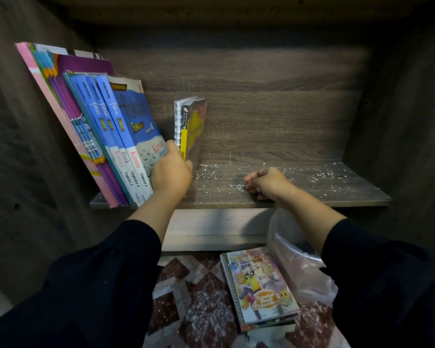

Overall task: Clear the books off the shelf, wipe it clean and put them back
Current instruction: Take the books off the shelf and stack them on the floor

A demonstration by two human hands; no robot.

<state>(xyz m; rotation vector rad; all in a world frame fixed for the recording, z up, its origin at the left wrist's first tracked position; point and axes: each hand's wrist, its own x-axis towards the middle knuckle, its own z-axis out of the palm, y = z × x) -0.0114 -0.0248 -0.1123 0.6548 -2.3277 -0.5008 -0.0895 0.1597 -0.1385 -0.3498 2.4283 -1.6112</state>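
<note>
A dark wooden shelf (299,194) is strewn with white crumbs. At its left, several blue "fokus" textbooks (126,131) and pink and purple books lean against the side wall. My left hand (172,172) grips the bottom of two upright books, a white spiral notebook and a yellow-spined book (190,126), in the middle of the shelf. My right hand (264,183) rests on the shelf's front part with its fingers curled and nothing visible in it. A spiral notebook with a cartoon cover (260,285) lies on a small pile on the floor below.
A clear plastic bag (291,249) sits under the shelf at the right, beside the floor pile. The floor (194,305) has a red and white patterned tile. The cabinet's side walls close in the shelf left and right.
</note>
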